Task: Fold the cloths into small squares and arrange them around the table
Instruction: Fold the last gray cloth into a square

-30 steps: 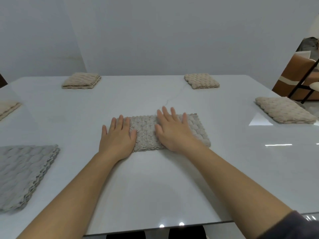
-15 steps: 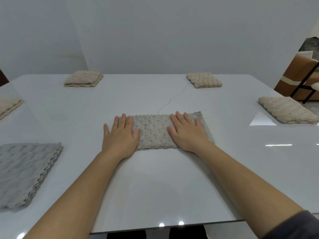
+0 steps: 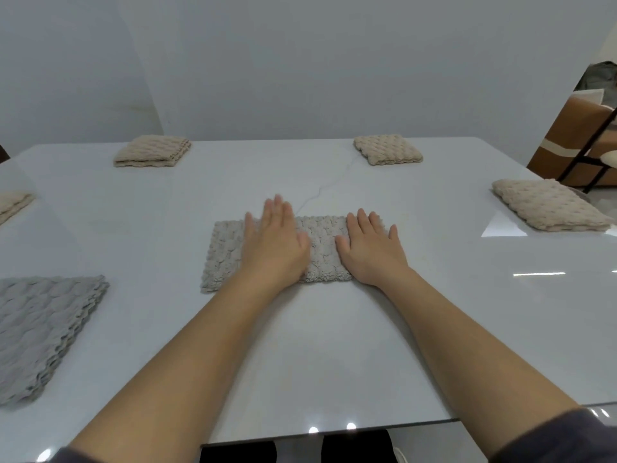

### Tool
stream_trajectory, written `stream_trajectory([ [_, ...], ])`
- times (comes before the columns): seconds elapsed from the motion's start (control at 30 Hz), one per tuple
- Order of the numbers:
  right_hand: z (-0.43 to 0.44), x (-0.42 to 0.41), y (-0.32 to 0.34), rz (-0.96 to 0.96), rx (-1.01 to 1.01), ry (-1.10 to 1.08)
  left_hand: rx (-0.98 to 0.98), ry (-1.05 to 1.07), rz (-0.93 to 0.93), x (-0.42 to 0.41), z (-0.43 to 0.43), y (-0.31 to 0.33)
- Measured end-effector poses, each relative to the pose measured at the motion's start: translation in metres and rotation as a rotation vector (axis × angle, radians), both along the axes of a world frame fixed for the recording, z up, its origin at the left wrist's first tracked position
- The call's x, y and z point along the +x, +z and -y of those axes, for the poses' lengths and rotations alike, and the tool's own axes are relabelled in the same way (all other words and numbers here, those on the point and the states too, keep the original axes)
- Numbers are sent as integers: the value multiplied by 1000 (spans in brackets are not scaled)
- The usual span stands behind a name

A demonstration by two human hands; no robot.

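A folded strip (image 3: pixel 223 255) of pale, bumpy cloth lies flat at the middle of the white table (image 3: pixel 334 362), its long side running from 9 to 3 o'clock.

Both hands lie palm down on the strip. The left hand (image 3: pixel 272 248) covers its middle. Its fingers are straight and pressed together, with the little finger slightly apart, and the tips reach past the far edge onto the table. They are slightly blurred. The right hand (image 3: pixel 370 252) covers the 3 o'clock end, with its fingers straight and a little spread. Its thumb points toward the left hand and its little finger is splayed outward. A band of cloth shows between the two thumbs. The 9 o'clock end of the strip lies bare.

Taking the strip as the centre, five folded cloths lie well apart round the table:
- The far-left cloth (image 3: pixel 152 151), beige, is at 11 o'clock.
- The far-right cloth (image 3: pixel 387 149), beige, is at 1 o'clock.
- The right cloth (image 3: pixel 547 205), beige, is near 2 o'clock by the table edge.
- The left cloth (image 3: pixel 11 203), beige, is near 10 o'clock and cut by the frame.
- The grey cloth (image 3: pixel 40 329) is at 8 o'clock, also partly out of frame.

An orange-brown chair (image 3: pixel 574 138) stands beyond the table's 2 o'clock corner.
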State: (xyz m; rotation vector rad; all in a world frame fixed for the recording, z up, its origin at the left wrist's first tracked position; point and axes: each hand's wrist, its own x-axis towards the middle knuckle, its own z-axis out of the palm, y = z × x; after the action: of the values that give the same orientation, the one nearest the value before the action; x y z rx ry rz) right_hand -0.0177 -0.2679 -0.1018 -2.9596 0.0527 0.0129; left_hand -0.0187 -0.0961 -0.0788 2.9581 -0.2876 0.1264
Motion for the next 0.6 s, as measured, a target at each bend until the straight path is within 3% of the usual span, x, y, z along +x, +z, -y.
stream_trajectory([
  [0.17,0,1,-1,0,8,3,24,-69,-104,2,32,-20],
  [0.6,0,0,-1,17,28,1,63,-20,-121,11,3,-13],
])
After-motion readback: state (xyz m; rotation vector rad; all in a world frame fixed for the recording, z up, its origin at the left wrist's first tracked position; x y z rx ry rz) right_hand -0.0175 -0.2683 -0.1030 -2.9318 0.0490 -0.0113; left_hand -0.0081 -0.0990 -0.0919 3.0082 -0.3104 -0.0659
